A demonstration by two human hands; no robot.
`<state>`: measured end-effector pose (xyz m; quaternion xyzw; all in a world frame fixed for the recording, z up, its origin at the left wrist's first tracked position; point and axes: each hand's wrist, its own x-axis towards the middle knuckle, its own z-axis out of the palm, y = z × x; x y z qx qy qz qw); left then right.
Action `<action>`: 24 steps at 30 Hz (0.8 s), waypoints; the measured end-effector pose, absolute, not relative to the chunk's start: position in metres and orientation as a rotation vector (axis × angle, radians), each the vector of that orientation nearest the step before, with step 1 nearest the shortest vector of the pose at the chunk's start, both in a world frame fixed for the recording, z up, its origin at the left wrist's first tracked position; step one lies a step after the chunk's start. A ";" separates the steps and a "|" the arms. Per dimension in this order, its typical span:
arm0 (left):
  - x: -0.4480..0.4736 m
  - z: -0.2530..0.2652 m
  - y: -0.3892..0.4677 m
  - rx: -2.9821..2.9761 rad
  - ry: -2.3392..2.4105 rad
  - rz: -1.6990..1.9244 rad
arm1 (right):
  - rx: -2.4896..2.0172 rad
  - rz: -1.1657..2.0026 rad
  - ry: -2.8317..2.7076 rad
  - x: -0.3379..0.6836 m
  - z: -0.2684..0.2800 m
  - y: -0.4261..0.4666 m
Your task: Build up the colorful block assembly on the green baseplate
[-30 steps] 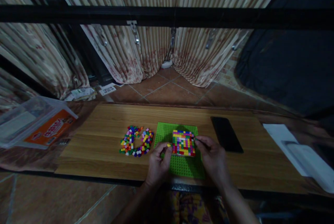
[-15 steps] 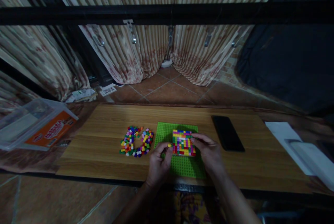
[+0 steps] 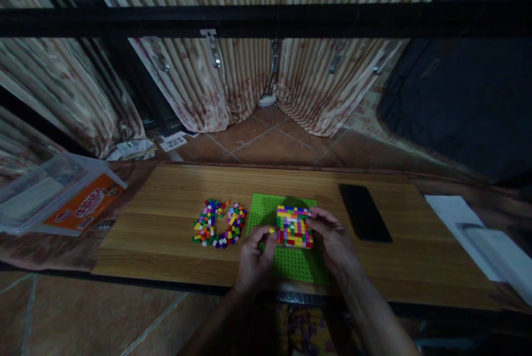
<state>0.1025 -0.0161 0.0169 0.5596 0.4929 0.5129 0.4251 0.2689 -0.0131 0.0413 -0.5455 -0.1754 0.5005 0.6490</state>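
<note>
My left hand (image 3: 256, 253) pinches a small yellow toy brick (image 3: 271, 230) between thumb and finger, just left of a square block of many-coloured bricks (image 3: 293, 227). That block is built up on a green studded baseplate (image 3: 291, 267). At the block's upper right edge, the thumb and forefinger of my right hand (image 3: 332, 234) are closed together. A tiny pinkish brick seems to show between these fingertips, touching or very near the block; the other fingers are curled and partly hidden.
Loose coloured bricks (image 3: 203, 228) lie in a ring-like pile left of the baseplate on the wooden table (image 3: 158, 245). A black phone (image 3: 364, 213) lies to the right. A clear plastic box with an orange label (image 3: 87, 204) stands at the far left, white sheets (image 3: 453, 215) at the far right.
The whole view has shifted slightly. Both hands keep nearly the same places about the brick block, the yellow brick still in my left fingers.
</note>
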 end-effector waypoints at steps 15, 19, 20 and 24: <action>0.100 0.016 -0.018 1.446 1.211 1.195 | -1.271 1.194 -0.444 0.274 0.038 -0.010; 0.100 0.018 -0.018 1.467 1.198 1.210 | -1.275 1.169 -0.491 0.275 0.038 -0.010; 0.099 0.019 -0.018 1.480 1.196 1.216 | -1.275 1.160 -0.504 0.275 0.037 -0.010; 0.099 0.019 -0.019 1.494 1.194 1.230 | -1.346 0.999 -0.624 0.274 0.035 -0.015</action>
